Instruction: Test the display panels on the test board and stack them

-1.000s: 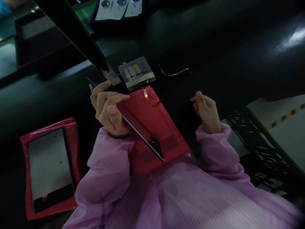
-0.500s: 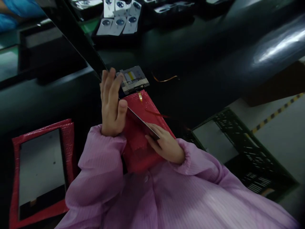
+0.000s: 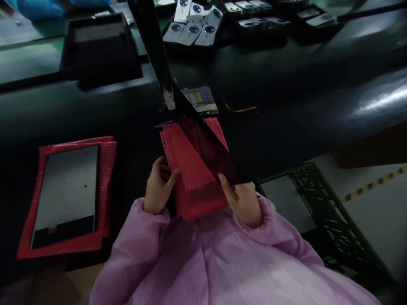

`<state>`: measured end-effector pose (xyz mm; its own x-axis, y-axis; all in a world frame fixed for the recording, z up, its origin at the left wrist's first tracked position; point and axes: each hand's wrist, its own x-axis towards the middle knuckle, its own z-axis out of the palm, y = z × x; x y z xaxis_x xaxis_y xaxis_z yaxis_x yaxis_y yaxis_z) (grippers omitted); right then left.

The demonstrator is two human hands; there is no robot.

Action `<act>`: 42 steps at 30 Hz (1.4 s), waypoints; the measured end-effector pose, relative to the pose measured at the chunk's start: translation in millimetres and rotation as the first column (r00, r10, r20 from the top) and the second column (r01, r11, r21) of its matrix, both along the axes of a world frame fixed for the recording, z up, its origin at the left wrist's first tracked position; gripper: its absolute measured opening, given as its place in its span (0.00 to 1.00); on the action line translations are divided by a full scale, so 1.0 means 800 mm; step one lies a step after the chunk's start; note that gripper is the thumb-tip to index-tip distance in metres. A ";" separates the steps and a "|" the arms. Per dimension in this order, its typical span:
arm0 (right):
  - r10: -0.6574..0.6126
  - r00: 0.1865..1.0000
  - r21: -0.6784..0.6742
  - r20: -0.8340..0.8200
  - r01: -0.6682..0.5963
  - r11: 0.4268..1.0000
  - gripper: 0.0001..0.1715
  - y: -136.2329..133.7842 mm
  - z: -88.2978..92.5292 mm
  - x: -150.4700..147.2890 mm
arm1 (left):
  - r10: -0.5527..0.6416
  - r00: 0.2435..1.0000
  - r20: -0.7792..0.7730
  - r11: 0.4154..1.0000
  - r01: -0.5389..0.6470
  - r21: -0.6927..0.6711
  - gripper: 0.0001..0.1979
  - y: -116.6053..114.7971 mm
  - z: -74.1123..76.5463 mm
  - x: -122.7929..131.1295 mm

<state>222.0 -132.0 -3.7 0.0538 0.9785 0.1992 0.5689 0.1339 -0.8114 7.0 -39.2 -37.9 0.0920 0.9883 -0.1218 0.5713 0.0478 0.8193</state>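
My right hand (image 3: 244,203) grips the near corner of a thin, dark, glossy display panel (image 3: 211,146), thumb on top and the other fingers hidden beneath. The panel is tilted over a stack of red bubble-wrap bags (image 3: 190,169) in front of me. At the stack's left edge is my left hand (image 3: 160,184), its thumb over the red wrap and its fingers curled at the edge, partly hidden. Just beyond the stack lies a small flat device (image 3: 202,99) with a yellow strip, partly covered by the panel. To its right lies a thin orange flex cable (image 3: 240,110).
Another display panel (image 3: 68,190) rests on red bubble wrap (image 3: 106,182) at left. A dark post (image 3: 152,42) rises beyond the panel. Black trays hold white cards with round lens-like parts (image 3: 193,29). A green crate (image 3: 330,216) stands low at right.
My left hand has come down from the panel's upper end to the bags' left edge. The panel has turned to show its dark face, still in my right hand. The view has shifted.
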 end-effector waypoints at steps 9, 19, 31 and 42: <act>-0.042 0.911 0.346 0.409 -0.112 0.932 0.40 -0.014 -0.013 -0.005 | 0.132 0.979 0.156 0.991 -0.135 0.007 0.28 -0.027 -0.015 0.002; -0.207 0.809 0.466 0.549 -0.091 0.880 0.34 -0.019 -0.051 -0.016 | 0.143 0.980 0.136 0.975 -0.163 0.150 0.09 -0.055 -0.011 0.010; -0.262 0.778 0.479 0.572 -0.057 0.876 0.32 -0.015 -0.044 0.007 | 0.238 0.947 0.216 0.964 -0.258 0.070 0.21 -0.065 -0.015 0.024; -0.155 0.743 0.278 0.651 -0.044 0.959 0.27 -0.027 -0.055 -0.018 | 0.142 0.975 0.172 0.988 -0.151 0.038 0.23 -0.074 -0.024 0.026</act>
<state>207.6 -153.7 -47.9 -0.1357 0.8836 0.4481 0.9588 0.2311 -0.1653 28.2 -98.5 -57.3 -0.0395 0.9970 -0.0663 0.4149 0.0768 0.9066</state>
